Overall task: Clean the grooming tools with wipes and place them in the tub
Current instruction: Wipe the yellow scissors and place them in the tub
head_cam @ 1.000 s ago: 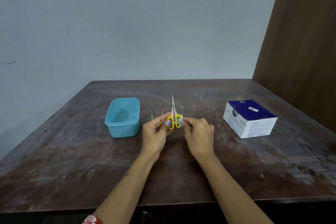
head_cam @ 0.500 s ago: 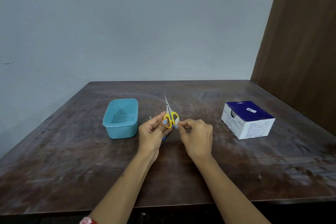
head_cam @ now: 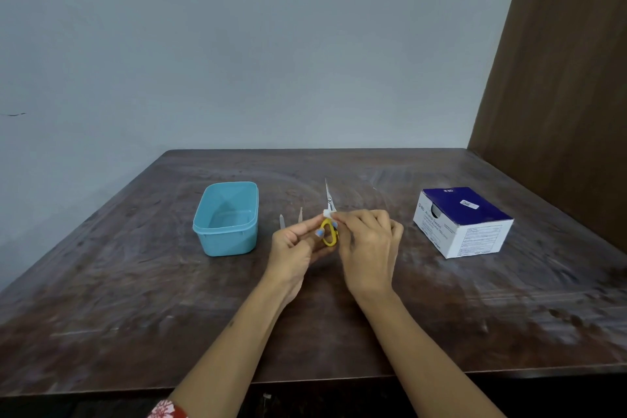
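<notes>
Small scissors [head_cam: 328, 214] with yellow handles point blades up above the table's middle. My left hand [head_cam: 297, 248] grips their yellow handles. My right hand [head_cam: 368, 249] pinches a small white wipe [head_cam: 327, 213] against the scissors just above the handles, at the base of the blades. A light blue tub [head_cam: 226, 219] stands to the left of my hands; nothing shows inside it. Two thin pale tools [head_cam: 290, 219] lie on the table between the tub and my left hand, partly hidden by it.
A blue and white box of swabs [head_cam: 462, 222] stands at the right on the dark wooden table [head_cam: 135, 299]. A grey wall lies behind the table and a brown wooden panel rises along its right side.
The wipe in my right hand has slid from the yellow handles up to the base of the blades. The scissors have turned a little in my left hand.
</notes>
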`<state>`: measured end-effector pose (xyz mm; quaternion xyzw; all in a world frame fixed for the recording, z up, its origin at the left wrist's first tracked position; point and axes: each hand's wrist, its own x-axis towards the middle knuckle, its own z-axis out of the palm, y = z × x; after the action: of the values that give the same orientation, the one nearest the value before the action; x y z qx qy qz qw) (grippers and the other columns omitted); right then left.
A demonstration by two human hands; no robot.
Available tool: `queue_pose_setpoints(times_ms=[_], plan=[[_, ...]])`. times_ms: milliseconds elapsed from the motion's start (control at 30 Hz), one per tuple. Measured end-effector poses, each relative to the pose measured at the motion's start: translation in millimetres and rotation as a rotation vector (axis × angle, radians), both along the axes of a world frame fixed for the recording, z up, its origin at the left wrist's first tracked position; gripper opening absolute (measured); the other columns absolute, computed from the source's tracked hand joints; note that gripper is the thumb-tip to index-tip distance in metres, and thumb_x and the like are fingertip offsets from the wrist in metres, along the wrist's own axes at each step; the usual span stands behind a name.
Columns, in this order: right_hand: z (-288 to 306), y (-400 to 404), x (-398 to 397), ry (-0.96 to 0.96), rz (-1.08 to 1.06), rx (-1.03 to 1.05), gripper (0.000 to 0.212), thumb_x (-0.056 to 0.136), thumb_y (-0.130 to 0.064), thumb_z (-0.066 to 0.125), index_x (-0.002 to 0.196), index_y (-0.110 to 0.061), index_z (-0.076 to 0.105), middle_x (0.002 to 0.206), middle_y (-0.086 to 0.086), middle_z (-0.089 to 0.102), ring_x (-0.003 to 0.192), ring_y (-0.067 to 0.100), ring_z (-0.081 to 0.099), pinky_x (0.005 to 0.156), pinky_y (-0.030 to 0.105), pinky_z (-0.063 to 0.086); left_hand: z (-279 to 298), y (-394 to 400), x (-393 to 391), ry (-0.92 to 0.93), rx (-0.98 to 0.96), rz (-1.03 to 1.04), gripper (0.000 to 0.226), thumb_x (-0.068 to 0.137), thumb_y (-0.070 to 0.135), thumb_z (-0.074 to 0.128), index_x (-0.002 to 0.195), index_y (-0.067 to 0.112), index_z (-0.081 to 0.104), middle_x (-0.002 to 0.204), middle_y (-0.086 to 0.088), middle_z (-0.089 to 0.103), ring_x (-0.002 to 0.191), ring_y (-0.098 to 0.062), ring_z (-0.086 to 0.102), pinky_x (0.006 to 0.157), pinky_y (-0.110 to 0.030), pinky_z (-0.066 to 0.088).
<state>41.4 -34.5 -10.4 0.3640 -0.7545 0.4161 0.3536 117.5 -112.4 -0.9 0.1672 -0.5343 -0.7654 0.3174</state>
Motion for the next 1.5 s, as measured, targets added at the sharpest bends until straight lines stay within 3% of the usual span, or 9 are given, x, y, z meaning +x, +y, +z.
queue_pose_setpoints(times_ms=[167, 300, 467, 633, 733, 933, 1133, 1367, 1500], plan=[[-0.2, -1.3, 3.3, -0.017, 0.024, 0.055, 0.012, 0.074, -0.022, 0.064, 0.08, -0.029, 0.07, 0.072, -0.01, 0.065, 0.074, 0.015, 0.055, 0.076, 0.032, 0.027, 2.3, -2.2, 1.8, 0.012, 0.02, 0.048, 0.028, 0.089, -0.007, 0.05, 0.112, 0.003, 0.061, 0.09, -0.008, 0.07, 0.074, -0.009, 0.07, 0.063, -0.021, 0.057], [0.1, 0.3, 4.9, -0.009, 0.049, 0.065, 0.013, 0.075, -0.031, 0.057, 0.075, -0.028, 0.069, 0.065, -0.011, 0.062, 0.07, 0.013, 0.054, 0.075, 0.034, 0.028, 3.1, -3.1, 3.9, 0.006, 0.021, 0.059, 0.027, 0.089, -0.007, 0.049, 0.111, 0.002, 0.062, 0.089, -0.007, 0.07, 0.073, -0.01, 0.071, 0.062, -0.02, 0.056], [0.5, 0.9, 1.8, 0.03, -0.011, 0.086, 0.021, 0.084, -0.031, 0.051, 0.083, -0.025, 0.072, 0.074, -0.01, 0.066, 0.073, 0.016, 0.057, 0.075, 0.031, 0.026, 3.6, 1.3, 3.2, -0.024, 0.01, 0.009, 0.024, 0.088, -0.006, 0.052, 0.11, -0.002, 0.062, 0.08, -0.004, 0.073, 0.073, -0.009, 0.07, 0.063, -0.022, 0.058], [1.5, 1.6, 4.6, -0.03, 0.037, 0.108, 0.019, 0.077, -0.031, 0.052, 0.078, -0.026, 0.07, 0.072, -0.011, 0.064, 0.072, 0.013, 0.056, 0.076, 0.031, 0.027, 4.3, -0.6, 4.2, -0.019, 0.004, 0.032, 0.023, 0.087, -0.005, 0.054, 0.104, 0.006, 0.066, 0.081, 0.0, 0.074, 0.076, -0.009, 0.07, 0.063, -0.02, 0.057], [1.5, 0.9, 6.6, -0.045, 0.078, 0.101, 0.007, 0.068, -0.03, 0.06, 0.068, -0.026, 0.065, 0.062, -0.011, 0.06, 0.067, 0.012, 0.053, 0.074, 0.033, 0.03, 5.4, -2.9, 4.5, 0.009, 0.041, 0.069, 0.023, 0.088, -0.005, 0.053, 0.096, 0.012, 0.066, 0.076, 0.002, 0.074, 0.071, -0.008, 0.07, 0.063, -0.019, 0.057], [-0.1, 0.3, 2.1, -0.015, 0.053, 0.128, 0.016, 0.08, -0.03, 0.054, 0.081, -0.027, 0.07, 0.072, -0.01, 0.064, 0.073, 0.014, 0.055, 0.074, 0.031, 0.028, 4.0, -5.5, 2.8, 0.016, 0.071, 0.063, 0.022, 0.088, -0.004, 0.053, 0.104, 0.005, 0.064, 0.087, -0.005, 0.072, 0.075, -0.011, 0.07, 0.062, -0.02, 0.056], [2.8, 2.1, 7.8, -0.027, 0.143, 0.152, 0.018, 0.075, -0.03, 0.051, 0.077, -0.025, 0.068, 0.07, -0.011, 0.062, 0.072, 0.014, 0.055, 0.074, 0.032, 0.03, 3.5, -7.6, 2.7, 0.011, 0.077, 0.099, 0.024, 0.088, -0.006, 0.053, 0.109, 0.001, 0.062, 0.09, -0.01, 0.071, 0.073, -0.012, 0.071, 0.064, -0.021, 0.058], [1.1, 1.6, 7.0, 0.176, 0.155, 0.215, 0.022, 0.068, -0.02, 0.063, 0.089, -0.022, 0.068, 0.079, -0.008, 0.063, 0.078, 0.018, 0.055, 0.076, 0.034, 0.033, 2.2, -11.8, 2.2, 0.023, 0.092, 0.147, 0.024, 0.088, -0.001, 0.055, 0.11, 0.006, 0.064, 0.089, -0.009, 0.072, 0.072, -0.012, 0.069, 0.063, -0.023, 0.058], [-1.0, -2.6, 4.6, 0.362, 0.047, 0.239, 0.015, 0.087, -0.02, 0.055, 0.083, -0.021, 0.069, 0.074, -0.006, 0.063, 0.072, 0.02, 0.055, 0.075, 0.037, 0.036, 4.1, -11.8, 4.3, 0.006, 0.058, 0.166, 0.022, 0.087, -0.001, 0.057, 0.103, 0.011, 0.067, 0.08, -0.002, 0.074, 0.073, -0.01, 0.07, 0.067, -0.022, 0.058]])
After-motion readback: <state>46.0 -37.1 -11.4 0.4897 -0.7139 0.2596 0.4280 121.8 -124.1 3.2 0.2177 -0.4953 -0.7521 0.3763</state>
